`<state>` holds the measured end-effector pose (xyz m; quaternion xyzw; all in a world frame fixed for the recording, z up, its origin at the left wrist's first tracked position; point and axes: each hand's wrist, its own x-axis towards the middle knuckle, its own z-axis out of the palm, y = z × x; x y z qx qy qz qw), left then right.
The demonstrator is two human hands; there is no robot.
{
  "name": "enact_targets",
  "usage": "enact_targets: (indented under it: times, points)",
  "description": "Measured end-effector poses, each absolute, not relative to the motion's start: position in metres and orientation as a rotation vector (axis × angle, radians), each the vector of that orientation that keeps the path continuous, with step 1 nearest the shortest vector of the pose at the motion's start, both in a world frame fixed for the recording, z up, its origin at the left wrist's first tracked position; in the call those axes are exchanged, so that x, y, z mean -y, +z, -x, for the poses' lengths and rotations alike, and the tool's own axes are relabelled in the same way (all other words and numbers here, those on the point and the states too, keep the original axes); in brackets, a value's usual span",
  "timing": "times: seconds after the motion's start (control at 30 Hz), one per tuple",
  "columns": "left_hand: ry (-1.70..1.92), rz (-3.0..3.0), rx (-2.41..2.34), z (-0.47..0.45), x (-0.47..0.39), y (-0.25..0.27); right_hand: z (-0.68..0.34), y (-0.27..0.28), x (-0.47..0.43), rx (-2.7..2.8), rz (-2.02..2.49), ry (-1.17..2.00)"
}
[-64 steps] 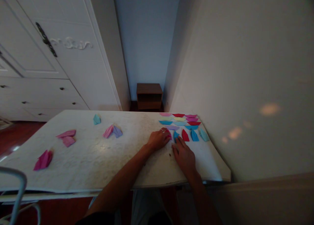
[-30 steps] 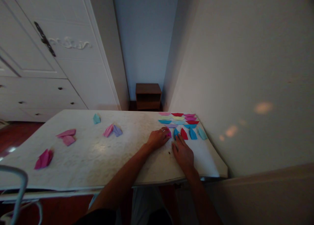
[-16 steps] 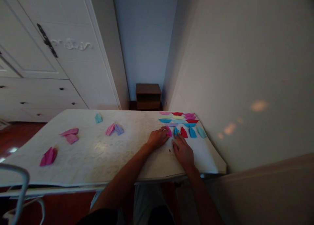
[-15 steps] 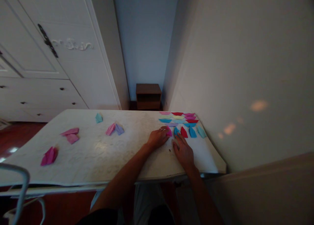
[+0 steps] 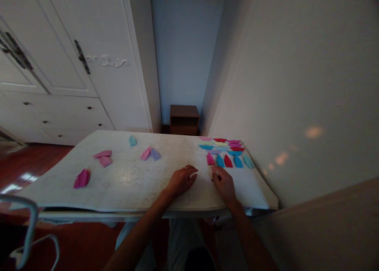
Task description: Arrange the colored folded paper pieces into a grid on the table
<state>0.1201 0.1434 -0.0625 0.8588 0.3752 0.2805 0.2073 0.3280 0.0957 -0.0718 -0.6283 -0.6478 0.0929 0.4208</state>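
My left hand [image 5: 182, 180] hovers over or rests on the white table with its thumb and fingers apart, holding nothing. My right hand [image 5: 224, 184] is beside it, fingers loosely curled with a gap at the thumb and nothing seen in them. Just beyond the right hand stands a row of folded paper pieces: a magenta one [image 5: 210, 159], a blue one [image 5: 220, 161], a red one [image 5: 228, 161], another blue one [image 5: 238, 161] and a pale teal one [image 5: 248, 161]. Behind them lie several rows of coloured paper boats [image 5: 221, 144].
On the table's left part [image 5: 124, 184] lie more folded papers: a teal one [image 5: 132, 141], a pink one [image 5: 145, 153] against a lavender one [image 5: 155, 154], a pink pair [image 5: 104, 161] and a magenta one [image 5: 82, 178]. A wall [image 5: 296, 105] borders the right side; a white wardrobe [image 5: 112, 89] stands behind.
My left hand has let go of the magenta paper piece and drawn back toward me. My right hand has come away from the blue piece. The view has turned slightly left.
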Motion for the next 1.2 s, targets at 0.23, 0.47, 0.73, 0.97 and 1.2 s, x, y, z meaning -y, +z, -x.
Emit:
enact_targets:
  times: [0.23,0.47,0.73,0.97,1.2]
  points:
    - [0.959,-2.189,-1.222,-0.045,-0.126,-0.063,-0.262,-0.041,-0.123,1.753,1.397,0.318]
    - [1.263,-1.541,-1.276,0.004,-0.117,-0.07,-0.174,-0.029,-0.185,2.017,1.424,0.359]
    - [1.412,-1.123,-1.143,0.01,-0.114,-0.062,-0.112,-0.038,-0.232,2.257,1.923,0.365]
    - [1.418,-1.114,-1.105,0.01,-0.114,-0.064,-0.121,-0.031,-0.21,2.159,1.934,0.159]
    - [1.418,-1.161,-1.127,0.012,-0.114,-0.065,-0.174,-0.014,-0.161,1.893,1.549,0.124]
